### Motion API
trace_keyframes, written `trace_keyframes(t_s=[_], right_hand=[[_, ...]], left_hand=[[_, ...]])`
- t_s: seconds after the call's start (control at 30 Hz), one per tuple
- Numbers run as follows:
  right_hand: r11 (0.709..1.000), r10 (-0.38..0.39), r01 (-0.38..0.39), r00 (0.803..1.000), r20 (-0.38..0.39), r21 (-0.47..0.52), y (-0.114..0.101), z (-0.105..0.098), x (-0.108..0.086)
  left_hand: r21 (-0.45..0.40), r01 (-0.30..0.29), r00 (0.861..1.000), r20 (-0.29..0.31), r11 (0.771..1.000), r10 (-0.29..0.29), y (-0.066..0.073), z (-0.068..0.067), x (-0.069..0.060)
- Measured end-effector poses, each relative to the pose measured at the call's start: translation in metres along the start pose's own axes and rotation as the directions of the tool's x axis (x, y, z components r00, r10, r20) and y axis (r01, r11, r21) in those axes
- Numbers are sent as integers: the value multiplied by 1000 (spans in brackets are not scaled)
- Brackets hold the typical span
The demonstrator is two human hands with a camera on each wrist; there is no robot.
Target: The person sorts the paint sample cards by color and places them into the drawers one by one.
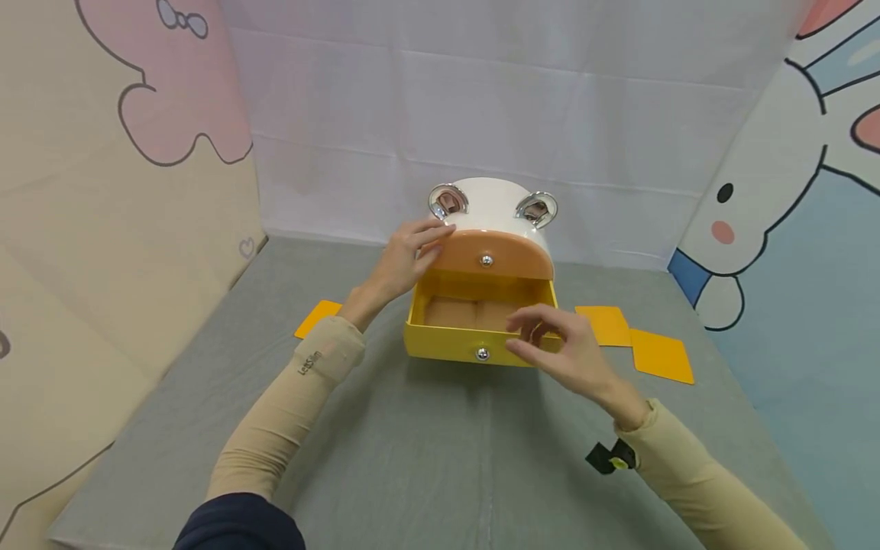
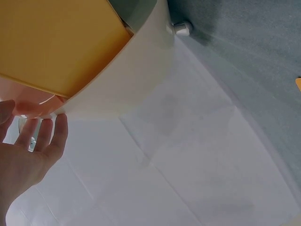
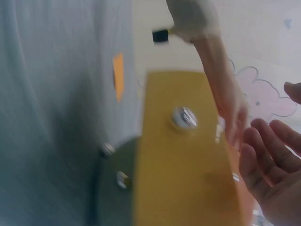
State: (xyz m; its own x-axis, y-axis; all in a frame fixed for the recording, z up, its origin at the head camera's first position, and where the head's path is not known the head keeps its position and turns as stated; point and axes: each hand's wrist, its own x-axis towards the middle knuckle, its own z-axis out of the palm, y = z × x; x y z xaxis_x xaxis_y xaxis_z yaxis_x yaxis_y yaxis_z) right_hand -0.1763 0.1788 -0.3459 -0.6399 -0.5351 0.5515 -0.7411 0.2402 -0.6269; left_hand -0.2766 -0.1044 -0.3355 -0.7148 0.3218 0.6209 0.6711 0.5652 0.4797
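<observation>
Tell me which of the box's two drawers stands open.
The lower, yellow drawer: it is pulled out, with its brown-lined inside showing. The upper, orange-fronted drawer sits closed.

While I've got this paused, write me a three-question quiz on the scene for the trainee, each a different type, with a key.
1. Multiple choice: which drawer of the cabinet stands pulled out?
A) the upper orange drawer
B) the lower yellow drawer
C) neither
2. Count: in the head view, how many flat orange squares lie on the grey table cover to the right of the cabinet?
3. True or false: the right hand is clear of the silver knob on the lower yellow drawer.

Key: 1. B; 2. two; 3. true.
</observation>
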Motion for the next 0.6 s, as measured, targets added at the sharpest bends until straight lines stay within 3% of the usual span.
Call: trace_keyframes(t_s=[0.1, 0.2, 0.27, 0.37, 0.47, 0.6], right_hand=[[975, 98, -113, 992, 84, 192, 2, 17, -17], [903, 178, -236, 966, 187, 360, 11, 35, -32], [844, 239, -327, 939, 248, 425, 18, 45, -38], [741, 362, -477, 877, 317, 473, 24, 58, -43], [607, 489, -605, 795, 358, 515, 25, 67, -41], [466, 592, -665, 724, 354, 583, 24, 74, -35]], left_hand=[[-2, 2, 1000, -6, 1000, -2, 1, 0, 1], [-3, 5, 1000, -6, 1000, -5, 3, -1, 0], [-1, 5, 1000, -7, 1000, -5, 3, -1, 1], [-4, 6, 1000, -4, 1000, -6, 3, -1, 1], [-8, 10, 1000, -2, 1000, -10, 4, -1, 0], [-5, 15, 1000, -3, 1000, -15, 4, 0, -1]])
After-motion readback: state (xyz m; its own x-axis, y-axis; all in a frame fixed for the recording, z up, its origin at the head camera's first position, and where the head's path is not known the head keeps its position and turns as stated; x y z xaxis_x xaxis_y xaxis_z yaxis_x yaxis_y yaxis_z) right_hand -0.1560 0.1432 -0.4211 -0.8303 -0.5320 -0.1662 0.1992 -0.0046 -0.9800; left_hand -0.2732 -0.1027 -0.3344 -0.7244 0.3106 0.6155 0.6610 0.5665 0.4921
